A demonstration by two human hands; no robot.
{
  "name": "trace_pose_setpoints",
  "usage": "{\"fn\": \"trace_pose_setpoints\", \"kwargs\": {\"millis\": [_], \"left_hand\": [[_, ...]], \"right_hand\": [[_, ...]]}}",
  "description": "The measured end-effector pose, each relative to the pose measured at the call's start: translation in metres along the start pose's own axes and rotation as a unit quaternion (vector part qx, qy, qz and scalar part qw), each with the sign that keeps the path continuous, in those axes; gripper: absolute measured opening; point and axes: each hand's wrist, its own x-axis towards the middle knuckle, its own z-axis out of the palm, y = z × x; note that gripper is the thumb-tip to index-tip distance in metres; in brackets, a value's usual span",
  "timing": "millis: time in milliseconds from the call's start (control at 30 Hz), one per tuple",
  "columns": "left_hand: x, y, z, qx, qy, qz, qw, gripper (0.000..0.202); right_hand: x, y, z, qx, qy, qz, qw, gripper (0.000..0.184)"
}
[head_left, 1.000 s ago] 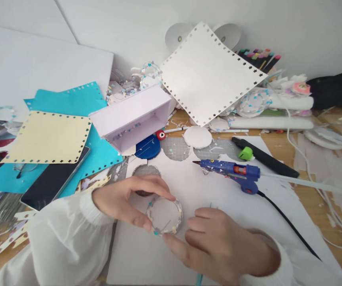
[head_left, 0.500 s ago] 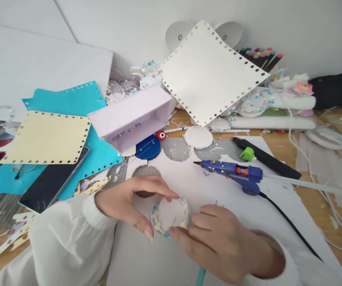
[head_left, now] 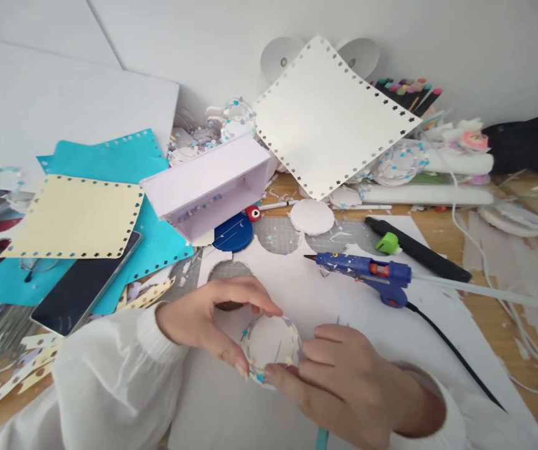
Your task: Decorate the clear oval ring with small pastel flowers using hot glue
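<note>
Nearest the body, the right hand [head_left: 344, 381] has its fingers curled around a teal tool [head_left: 322, 437], whose end shows below the palm, while its index finger reaches leftward to the near rim of a beaded ring [head_left: 246, 344]. The ring lies between the two hands, touching both. Being round, it has no long axis; what counts, I judge, is the short stretch of near rim between the right index fingertip and the left thumb. The left hand [head_left: 196, 319] holds the ring in a wide curve, thumb at its near-left edge, fingers at its far edge. A white sheet [head_left: 222, 406] is beneath; I cannot tell whether the ring rests on it. Beyond the right hand, well apart, lies a blue glue gun [head_left: 353, 265], nozzle pointing left; beyond the left hand sits a lilac box [head_left: 208, 175].
</note>
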Motion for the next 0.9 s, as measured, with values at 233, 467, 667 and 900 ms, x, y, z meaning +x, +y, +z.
{"fn": "trace_pose_setpoints", "kwargs": {"millis": [233, 467, 667, 900], "left_hand": [[0.003, -0.006, 0.01, 0.066, 0.084, 0.085, 0.991, 0.058], [0.002, -0.007, 0.013, 0.087, 0.124, 0.102, 0.983, 0.057], [0.002, -0.008, 0.012, 0.095, 0.125, 0.113, 0.981, 0.059], [0.002, -0.009, 0.01, 0.106, 0.129, 0.129, 0.977, 0.061]], "right_hand": [[0.0, 0.001, -0.001, 0.001, -0.017, 0.007, 1.0, 0.02], [0.0, 0.001, 0.0, 0.012, -0.026, 0.016, 0.999, 0.026], [-0.001, -0.001, 0.0, 0.013, -0.032, 0.015, 0.999, 0.029], [-0.001, 0.001, 0.001, -0.003, -0.019, 0.017, 1.0, 0.023]]}}
